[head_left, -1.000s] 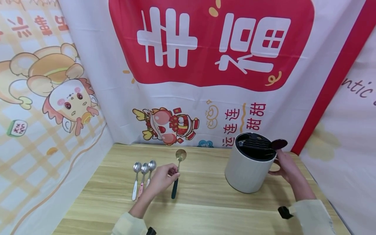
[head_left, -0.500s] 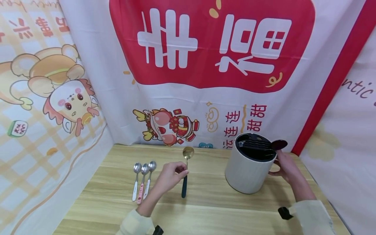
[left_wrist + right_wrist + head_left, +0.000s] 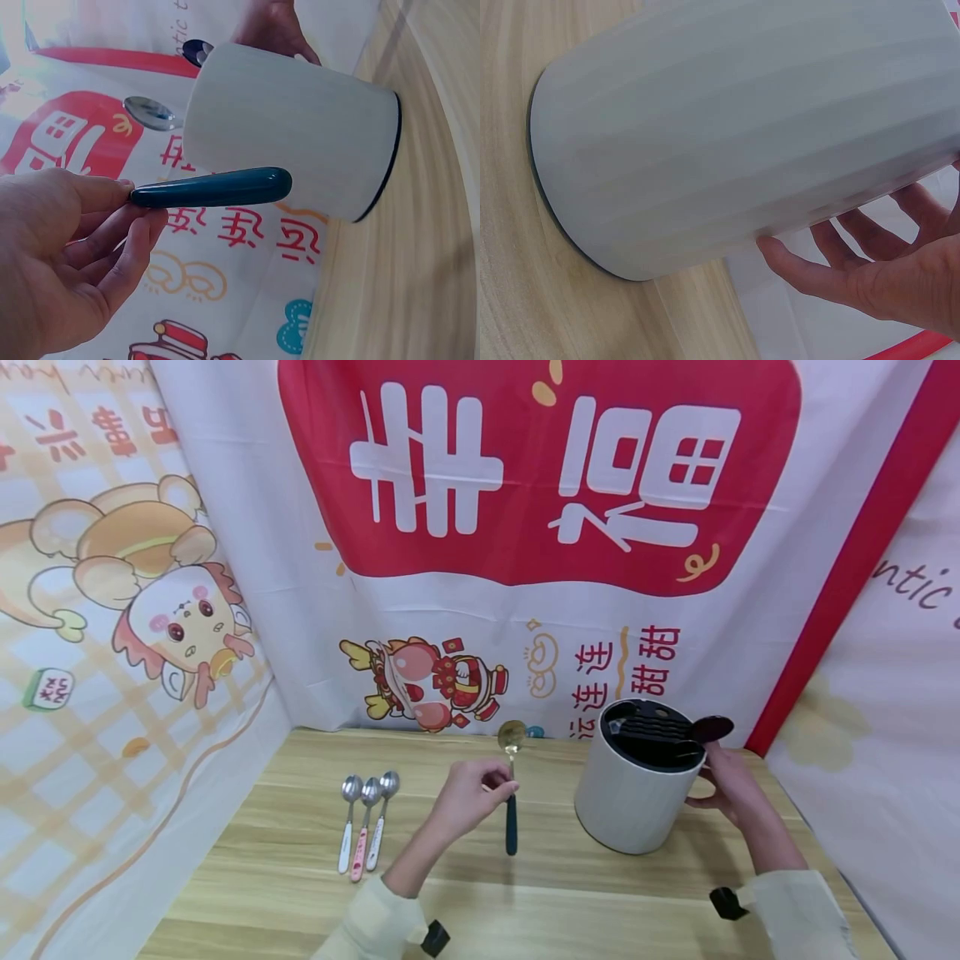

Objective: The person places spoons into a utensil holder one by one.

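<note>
My left hand (image 3: 472, 797) pinches a spoon (image 3: 512, 827) between thumb and fingers where its dark green handle meets the thin metal neck. The gold bowl points toward the back wall and the handle toward me. In the left wrist view the rounded handle (image 3: 217, 186) juts from the fingertips, overlapping the holder. That off-white cylindrical utensil holder (image 3: 630, 802) stands upright with a black slotted insert, left of my right hand (image 3: 731, 785). In the right wrist view the right fingertips (image 3: 776, 251) touch the holder's side wall. A dark spoon (image 3: 711, 728) leans out over its rim.
Three small metal spoons (image 3: 367, 827) with white and pink handles lie side by side on the left of the wooden table (image 3: 300, 902). Printed cloths (image 3: 420, 602) hang behind and at both sides, meeting the table's edges.
My left hand has carried the green-handled spoon to the right, closer to the holder, and slightly toward the back. My right hand and the holder have stayed in place.
</note>
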A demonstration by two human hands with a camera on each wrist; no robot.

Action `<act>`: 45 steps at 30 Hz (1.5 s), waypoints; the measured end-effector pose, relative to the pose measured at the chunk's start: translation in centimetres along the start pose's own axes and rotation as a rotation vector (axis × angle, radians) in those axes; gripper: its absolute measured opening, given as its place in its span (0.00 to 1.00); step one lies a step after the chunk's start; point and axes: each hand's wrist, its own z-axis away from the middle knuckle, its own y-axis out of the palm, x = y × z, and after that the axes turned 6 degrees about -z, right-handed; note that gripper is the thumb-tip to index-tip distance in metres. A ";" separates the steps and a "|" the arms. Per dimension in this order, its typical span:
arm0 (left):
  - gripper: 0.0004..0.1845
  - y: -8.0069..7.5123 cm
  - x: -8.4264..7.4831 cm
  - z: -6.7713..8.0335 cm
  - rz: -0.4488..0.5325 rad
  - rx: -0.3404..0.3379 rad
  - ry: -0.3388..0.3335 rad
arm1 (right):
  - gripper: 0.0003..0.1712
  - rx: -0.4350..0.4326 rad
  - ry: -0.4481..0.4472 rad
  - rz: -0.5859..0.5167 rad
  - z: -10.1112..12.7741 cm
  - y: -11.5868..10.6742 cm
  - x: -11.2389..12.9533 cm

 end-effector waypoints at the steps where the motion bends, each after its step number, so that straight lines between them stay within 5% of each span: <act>1: 0.03 0.2 -0.3 -0.2 0.000 -0.004 0.005 | 0.21 0.000 0.004 0.000 0.0 0.0 0.0; 11: 0.04 1.1 -3.6 -2.4 -0.024 -0.041 0.049 | 0.21 -0.005 0.012 -0.009 -0.1 0.1 0.1; 23: 0.05 2.1 -7.2 -4.8 -0.071 -0.113 0.202 | 0.21 -0.009 0.012 -0.019 0.1 0.1 -0.1; 36: 0.04 3.1 -10.2 -7.3 -0.169 -0.218 0.330 | 0.23 -0.005 0.007 -0.019 0.1 0.2 0.2; 45: 0.04 3.8 -11.9 -8.6 -0.179 -0.267 0.358 | 0.22 -0.007 0.015 -0.023 0.4 0.2 0.3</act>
